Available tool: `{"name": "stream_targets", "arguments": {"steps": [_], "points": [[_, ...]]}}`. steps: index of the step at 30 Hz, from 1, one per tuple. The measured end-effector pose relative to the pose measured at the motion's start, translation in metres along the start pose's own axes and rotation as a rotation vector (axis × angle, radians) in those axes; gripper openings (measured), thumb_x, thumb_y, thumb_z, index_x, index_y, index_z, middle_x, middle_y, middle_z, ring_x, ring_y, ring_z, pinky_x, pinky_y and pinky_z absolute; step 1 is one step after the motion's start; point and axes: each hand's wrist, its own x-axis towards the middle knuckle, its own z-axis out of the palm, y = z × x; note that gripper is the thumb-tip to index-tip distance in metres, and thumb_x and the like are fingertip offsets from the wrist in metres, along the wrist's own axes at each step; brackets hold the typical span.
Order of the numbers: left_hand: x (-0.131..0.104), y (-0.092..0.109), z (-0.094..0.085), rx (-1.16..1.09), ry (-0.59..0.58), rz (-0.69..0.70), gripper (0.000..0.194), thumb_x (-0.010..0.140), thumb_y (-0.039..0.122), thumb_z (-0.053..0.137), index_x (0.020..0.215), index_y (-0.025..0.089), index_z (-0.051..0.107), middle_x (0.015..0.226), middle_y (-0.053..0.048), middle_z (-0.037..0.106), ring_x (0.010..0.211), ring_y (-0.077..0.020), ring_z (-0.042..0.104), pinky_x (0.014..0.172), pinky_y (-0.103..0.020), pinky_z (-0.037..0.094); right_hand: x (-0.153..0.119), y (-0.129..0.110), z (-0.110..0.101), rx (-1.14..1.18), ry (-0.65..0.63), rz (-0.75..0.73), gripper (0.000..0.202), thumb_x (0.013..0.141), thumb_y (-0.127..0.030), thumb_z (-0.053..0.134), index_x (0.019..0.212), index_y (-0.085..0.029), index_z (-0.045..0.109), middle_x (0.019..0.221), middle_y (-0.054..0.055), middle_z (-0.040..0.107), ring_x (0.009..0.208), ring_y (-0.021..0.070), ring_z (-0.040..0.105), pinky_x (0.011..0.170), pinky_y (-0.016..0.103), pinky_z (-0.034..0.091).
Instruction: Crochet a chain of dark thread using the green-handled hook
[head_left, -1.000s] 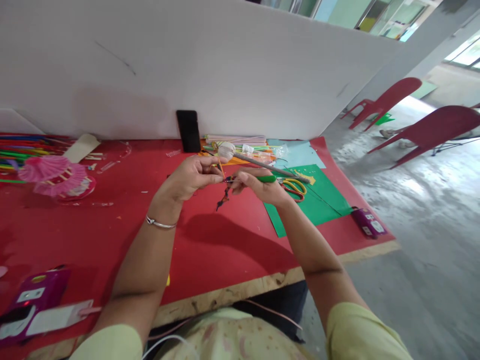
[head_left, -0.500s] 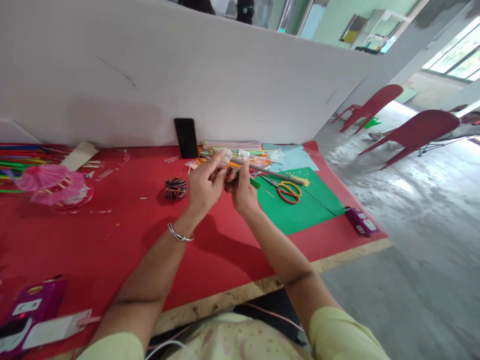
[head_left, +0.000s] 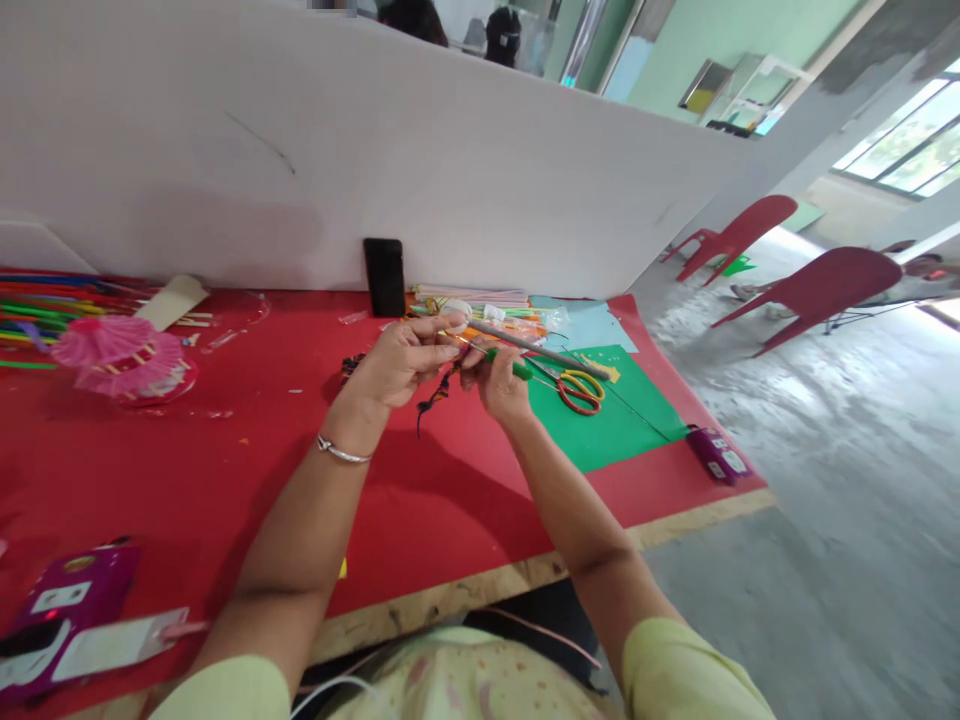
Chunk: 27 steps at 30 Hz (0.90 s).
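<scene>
Head view: right hand [head_left: 501, 383] pinches green stick [head_left: 510, 364], left hand [head_left: 401, 360] thread [head_left: 435, 398].

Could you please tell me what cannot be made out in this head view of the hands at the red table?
- Green stick: near end hidden inside the right hand.
- Multicoloured thread: too thin to follow beyond the left hand.
- Thread ball: mostly hidden behind the left hand.

Craft workshop hall: my red-covered worktable [head_left: 225, 480], coloured paper [head_left: 615, 420], scissors [head_left: 577, 388], straws [head_left: 45, 300], white partition board [head_left: 375, 170], plastic chairs [head_left: 810, 290].
</scene>
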Motion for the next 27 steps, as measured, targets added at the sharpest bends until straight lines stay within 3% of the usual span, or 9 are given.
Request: {"name": "stream_targets", "arguments": {"steps": [2, 7, 15, 22, 27], "points": [[-0.001, 0.003, -0.002, 0.006, -0.039, -0.024, 0.048, 0.06, 0.019, 0.1, 0.107, 0.014, 0.089, 0.074, 0.001, 0.07, 0.05, -0.0036, 0.037, 0.049, -0.024, 0.023, -0.002, -0.009, -0.015, 0.113, 0.016, -0.033, 0.085, 0.089, -0.104, 0.046, 0.082, -0.022, 0.067, 0.088, 0.007, 0.07, 0.06, 0.0163, 0.066, 0.057, 0.033, 0.062], [-0.002, 0.004, -0.006, 0.05, -0.051, -0.034, 0.048, 0.06, 0.017, 0.099, 0.107, 0.016, 0.089, 0.075, 0.001, 0.069, 0.051, -0.0034, 0.038, 0.048, -0.023, 0.021, -0.001, -0.04, -0.04, 0.112, -0.208, -0.075, 0.07, 0.097, -0.084, 0.068, 0.096, -0.015, 0.081, 0.086, 0.009, 0.081, 0.069, 0.0183, 0.08, 0.068, 0.03, 0.069], [-0.002, 0.005, -0.011, 0.109, -0.085, -0.051, 0.044, 0.063, 0.016, 0.097, 0.107, 0.017, 0.091, 0.077, -0.003, 0.072, 0.055, -0.0073, 0.047, 0.049, -0.022, 0.028, -0.001, -0.06, -0.059, -0.074, -0.363, -0.156, 0.044, 0.112, -0.057, 0.065, 0.104, -0.017, 0.083, 0.087, 0.006, 0.085, 0.075, 0.0164, 0.083, 0.074, 0.028, 0.069], [-0.001, 0.007, -0.02, 0.121, -0.165, -0.087, 0.038, 0.065, 0.016, 0.095, 0.103, 0.017, 0.092, 0.075, -0.005, 0.072, 0.053, -0.0078, 0.046, 0.047, -0.024, 0.025, 0.001, -0.076, -0.067, -0.302, -0.455, -0.311, 0.038, 0.116, -0.047, 0.061, 0.099, -0.022, 0.084, 0.093, 0.004, 0.086, 0.088, 0.0191, 0.083, 0.083, 0.033, 0.068], [0.001, 0.005, -0.017, 0.085, -0.131, -0.059, 0.039, 0.064, 0.018, 0.098, 0.103, 0.017, 0.092, 0.077, -0.004, 0.073, 0.053, -0.006, 0.045, 0.047, -0.023, 0.028, 0.001, -0.081, -0.065, -0.288, -0.43, -0.309, 0.039, 0.117, -0.046, 0.06, 0.101, -0.02, 0.083, 0.09, 0.004, 0.086, 0.085, 0.0176, 0.083, 0.08, 0.03, 0.067]]}}
